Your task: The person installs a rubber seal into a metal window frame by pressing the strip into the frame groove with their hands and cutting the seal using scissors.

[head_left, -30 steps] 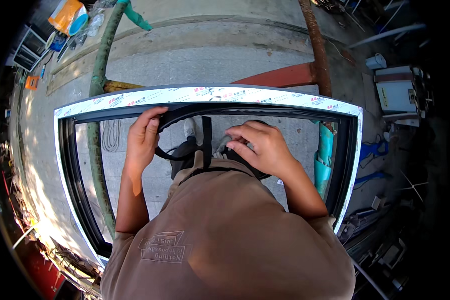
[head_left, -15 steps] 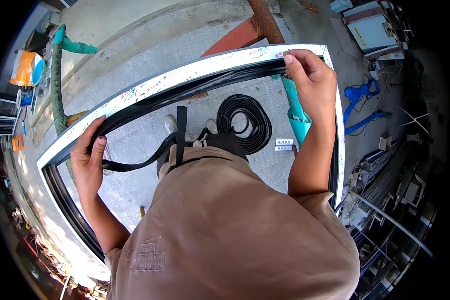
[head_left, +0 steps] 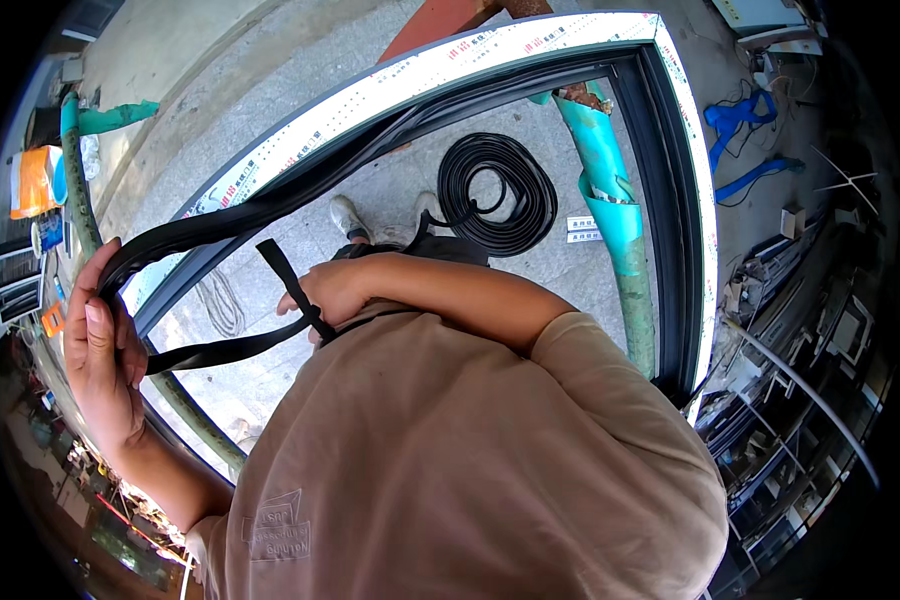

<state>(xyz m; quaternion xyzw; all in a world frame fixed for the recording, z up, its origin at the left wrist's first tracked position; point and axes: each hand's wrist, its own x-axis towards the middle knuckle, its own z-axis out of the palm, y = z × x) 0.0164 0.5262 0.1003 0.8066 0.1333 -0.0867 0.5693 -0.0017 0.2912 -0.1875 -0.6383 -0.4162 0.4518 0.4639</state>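
A window frame [head_left: 530, 42] with white printed film and dark inner channels spans the space before me. A long black rubber strip [head_left: 260, 200] droops from its far side to my left hand [head_left: 105, 350], whose fingers curl around it. From there the strip runs back toward my waist. My right hand [head_left: 332, 294] is at my waist, its fingers closed about the strip where it crosses a short upright black end [head_left: 276, 262]; the palm side is hidden. A coil of black rubber strip [head_left: 545, 205] lies on the ground beyond my waist.
Green-wrapped posts [head_left: 610, 220] stand beneath the frame at right and at the left [head_left: 80, 190]. A rusty red beam [head_left: 435, 28] lies at the far side. Blue straps [head_left: 740, 120] and piled metal scraps [head_left: 770, 300] are on the right. An orange-and-white container [head_left: 35, 185] sits left.
My right hand has left the frame's far right corner and come down to my waist. My left hand has moved left and nearer, drawing the strip away from the frame's far side.
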